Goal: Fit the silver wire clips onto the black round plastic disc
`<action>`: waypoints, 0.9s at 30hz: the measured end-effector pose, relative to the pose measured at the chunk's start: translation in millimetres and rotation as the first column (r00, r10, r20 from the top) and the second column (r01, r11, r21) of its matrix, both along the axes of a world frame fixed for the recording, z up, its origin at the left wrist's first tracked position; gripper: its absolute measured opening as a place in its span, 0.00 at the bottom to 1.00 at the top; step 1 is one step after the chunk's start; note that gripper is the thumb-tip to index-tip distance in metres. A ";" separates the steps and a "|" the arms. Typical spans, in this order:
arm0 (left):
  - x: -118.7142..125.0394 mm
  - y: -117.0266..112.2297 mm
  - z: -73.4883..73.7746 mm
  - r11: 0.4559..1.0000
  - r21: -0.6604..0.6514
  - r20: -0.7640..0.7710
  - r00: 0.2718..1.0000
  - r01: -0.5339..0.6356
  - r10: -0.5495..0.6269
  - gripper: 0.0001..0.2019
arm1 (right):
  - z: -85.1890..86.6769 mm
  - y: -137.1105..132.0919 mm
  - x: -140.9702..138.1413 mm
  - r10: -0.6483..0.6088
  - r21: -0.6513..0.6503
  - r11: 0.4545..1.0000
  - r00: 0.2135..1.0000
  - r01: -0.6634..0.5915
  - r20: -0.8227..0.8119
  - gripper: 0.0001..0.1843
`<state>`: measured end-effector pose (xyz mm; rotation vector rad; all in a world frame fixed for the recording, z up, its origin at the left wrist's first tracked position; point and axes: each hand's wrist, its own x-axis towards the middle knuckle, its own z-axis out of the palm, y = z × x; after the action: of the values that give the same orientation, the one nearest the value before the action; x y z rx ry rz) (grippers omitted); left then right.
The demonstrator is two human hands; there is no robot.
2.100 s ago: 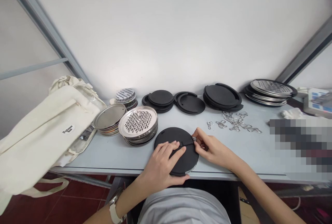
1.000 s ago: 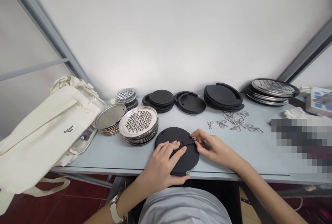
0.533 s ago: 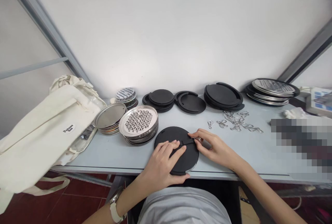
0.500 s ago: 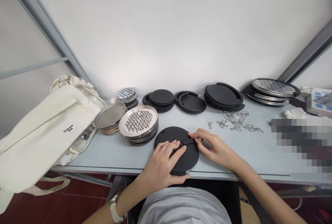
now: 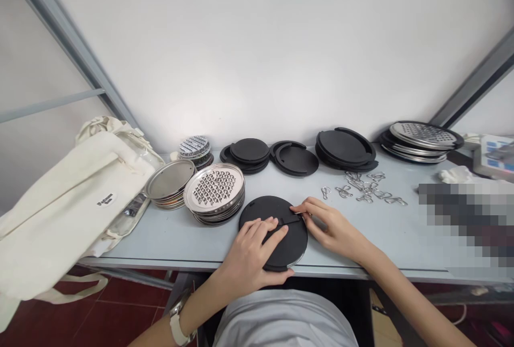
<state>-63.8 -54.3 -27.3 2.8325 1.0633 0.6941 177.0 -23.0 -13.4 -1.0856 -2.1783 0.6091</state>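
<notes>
Since the earlier frame my right hand (image 5: 333,229) has crept further onto the black disc (image 5: 261,210), its fingers pinched narrow on a small metal piece (image 5: 307,214) at the rim. My left hand (image 5: 249,261) lies spread on the disc, which sits near the table's front edge (image 5: 160,262), just beside a stack of graters (image 5: 214,189).

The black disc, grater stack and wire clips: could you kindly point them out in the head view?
black disc (image 5: 259,210), head view, bare upper face.
grater stack (image 5: 214,187), head view, top grater's holes.
wire clips (image 5: 365,189), head view, middle of the pile.

Disc stacks (image 5: 249,155) sit between grater stacks (image 5: 214,188) — wire clips (image 5: 363,189) in front.
</notes>
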 end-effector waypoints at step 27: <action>25.8 8.5 55.5 0.960 0.202 -0.533 0.844 0.193 -0.058 0.29 | -0.7 5.7 0.6 0.030 0.074 0.997 0.999 -0.028 -0.025 0.17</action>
<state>-38.0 -45.7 28.2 3.3831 0.8623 0.0243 177.6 -17.3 -14.1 -1.0034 -2.1799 0.5487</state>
